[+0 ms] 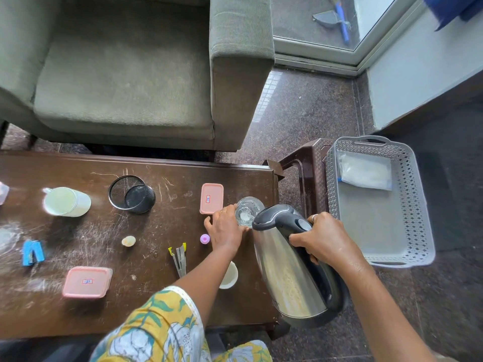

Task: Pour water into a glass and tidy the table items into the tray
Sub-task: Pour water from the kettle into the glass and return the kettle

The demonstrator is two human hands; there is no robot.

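A clear glass (248, 209) stands near the right end of the dark wooden table (146, 304), and my left hand (226, 228) grips its side. My right hand (325, 237) is closed around the black handle of a steel kettle (290, 270), which is tilted with its spout over the glass. Water shows inside the glass. A grey perforated tray (418, 205) sits to the right on a brown stool (305, 165) and holds a clear plastic bag (366, 173).
Spread over the table are two pink lidded boxes (211, 197) (87, 281), a white mug (66, 201), a black mesh cup (132, 194), a blue clip (32, 252), a metal tool (179, 258), a small purple cap (205, 239) and a white cup (230, 275). A grey-green armchair (125, 82) stands behind.
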